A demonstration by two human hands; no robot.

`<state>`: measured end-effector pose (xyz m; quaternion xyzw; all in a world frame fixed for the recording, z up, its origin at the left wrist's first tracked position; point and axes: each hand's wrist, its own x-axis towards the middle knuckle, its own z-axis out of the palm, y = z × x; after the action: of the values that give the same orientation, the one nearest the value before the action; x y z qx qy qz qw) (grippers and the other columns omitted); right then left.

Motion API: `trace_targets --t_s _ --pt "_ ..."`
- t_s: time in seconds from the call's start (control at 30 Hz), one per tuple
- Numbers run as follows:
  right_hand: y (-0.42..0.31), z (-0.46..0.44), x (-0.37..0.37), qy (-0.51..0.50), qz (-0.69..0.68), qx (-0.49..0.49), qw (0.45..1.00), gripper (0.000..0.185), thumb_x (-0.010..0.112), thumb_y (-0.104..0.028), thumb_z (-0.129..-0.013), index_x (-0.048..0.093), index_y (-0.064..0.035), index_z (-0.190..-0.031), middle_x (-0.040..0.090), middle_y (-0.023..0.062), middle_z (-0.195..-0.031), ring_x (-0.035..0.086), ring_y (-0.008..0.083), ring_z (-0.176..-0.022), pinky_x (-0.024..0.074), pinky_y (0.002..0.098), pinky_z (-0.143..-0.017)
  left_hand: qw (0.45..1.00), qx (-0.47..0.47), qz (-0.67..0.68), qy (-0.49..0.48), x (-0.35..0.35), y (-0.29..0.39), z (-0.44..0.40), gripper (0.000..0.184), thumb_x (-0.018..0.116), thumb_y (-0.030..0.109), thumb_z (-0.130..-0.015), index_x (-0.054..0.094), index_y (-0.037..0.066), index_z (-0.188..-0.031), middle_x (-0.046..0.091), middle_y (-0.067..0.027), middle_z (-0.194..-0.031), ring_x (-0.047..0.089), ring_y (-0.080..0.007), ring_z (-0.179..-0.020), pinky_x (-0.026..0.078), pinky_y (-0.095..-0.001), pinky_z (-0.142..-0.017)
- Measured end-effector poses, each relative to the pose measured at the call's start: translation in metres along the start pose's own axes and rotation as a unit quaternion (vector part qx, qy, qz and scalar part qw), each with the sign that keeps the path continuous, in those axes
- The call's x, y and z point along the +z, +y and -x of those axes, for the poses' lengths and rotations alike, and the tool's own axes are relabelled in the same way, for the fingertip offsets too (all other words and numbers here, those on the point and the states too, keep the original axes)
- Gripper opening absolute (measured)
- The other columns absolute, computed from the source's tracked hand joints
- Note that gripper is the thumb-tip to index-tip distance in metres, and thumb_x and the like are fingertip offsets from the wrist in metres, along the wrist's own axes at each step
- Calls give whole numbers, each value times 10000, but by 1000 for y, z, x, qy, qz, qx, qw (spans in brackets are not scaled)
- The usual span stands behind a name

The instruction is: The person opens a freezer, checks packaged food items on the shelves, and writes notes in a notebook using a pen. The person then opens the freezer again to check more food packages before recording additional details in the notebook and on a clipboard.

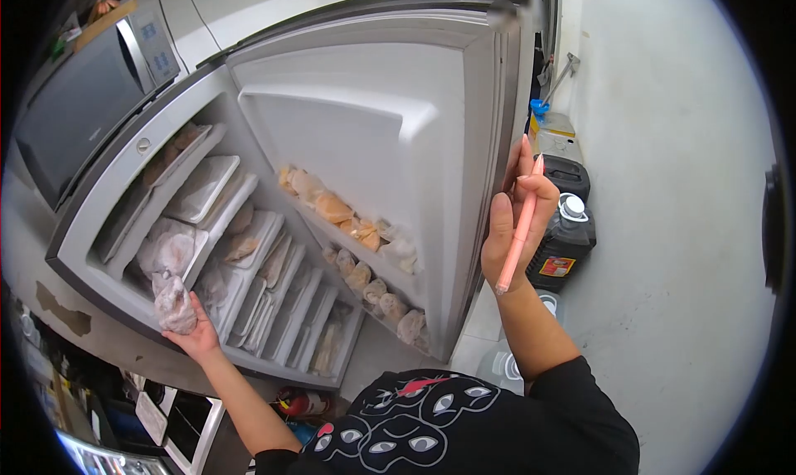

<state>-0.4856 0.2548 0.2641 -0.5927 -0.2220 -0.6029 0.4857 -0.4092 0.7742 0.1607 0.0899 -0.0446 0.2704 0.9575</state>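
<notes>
My left hand (197, 336) holds a frosted clear plastic bag (175, 307) of pale, lumpy contents, fingers curled beneath it at the front of an upright freezer (70, 251). The bag touches a bigger frosted bag (172, 249) on a shelf behind it; I cannot tell whether they are joined. A pink pen (522, 226) lies slanted across my right hand (521, 214), gripped between thumb and fingers. That hand is at the outer edge of the open freezer door (356, 77), its fingertips partly behind the pen and against the door's edge.
Door racks hold several orange bags (332, 206) and pale bags (375, 291). Trays (207, 186) fill the freezer's levels. A microwave (83, 102) stands at the left. Black jerrycans (568, 235) stand by the white wall (672, 226); a fire extinguisher (303, 402) is low down.
</notes>
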Motion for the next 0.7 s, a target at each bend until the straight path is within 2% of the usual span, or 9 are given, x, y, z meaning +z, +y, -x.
trace_targets --t_s 0.17,0.27,0.37,0.47,0.7 --pt "-3 -1 2 13 -6 3 1000 181 397 -28 -910 328 -63 -1074 263 280 -1418 244 292 -1357 136 398 -1105 999 11 0 33 7 -6 8 775 481 593 -827 352 35 -1349 410 -161 -1360 372 -476 -1210 417 -557 -954" --pt "-2 0 3 17 -19 2 1000 182 400 -22 -910 330 -65 -1073 270 279 -1415 246 290 -1356 144 400 -1103 999 -13 4 31 -1 -1 1 776 479 594 -828 351 33 -1348 409 -162 -1361 376 -473 -1209 416 -550 -959" --pt "0 1 3 16 -25 2 1000 186 403 -15 -908 331 -66 -1072 268 278 -1416 246 291 -1356 145 401 -1102 1000 20 -9 2 -13 1 -10 774 474 591 -832 345 34 -1353 396 -169 -1367 362 -471 -1219 418 -540 -962" --pt "-1 0 2 13 -20 -2 1000 187 403 -12 -906 330 -65 -1070 263 279 -1419 246 295 -1355 146 400 -1102 998 -39 39 21 -11 4 -9 767 454 590 -844 338 32 -1358 372 -189 -1375 341 -471 -1230 421 -532 -963" --pt "1 0 3 12 -8 -10 1000 187 426 -50 -911 324 -66 -1067 256 280 -1422 264 305 -1345 156 402 -1097 997 -35 63 -14 -27 9 -32 759 412 596 -862 336 28 -1359 357 -207 -1377 329 -472 -1234 424 -526 -961"
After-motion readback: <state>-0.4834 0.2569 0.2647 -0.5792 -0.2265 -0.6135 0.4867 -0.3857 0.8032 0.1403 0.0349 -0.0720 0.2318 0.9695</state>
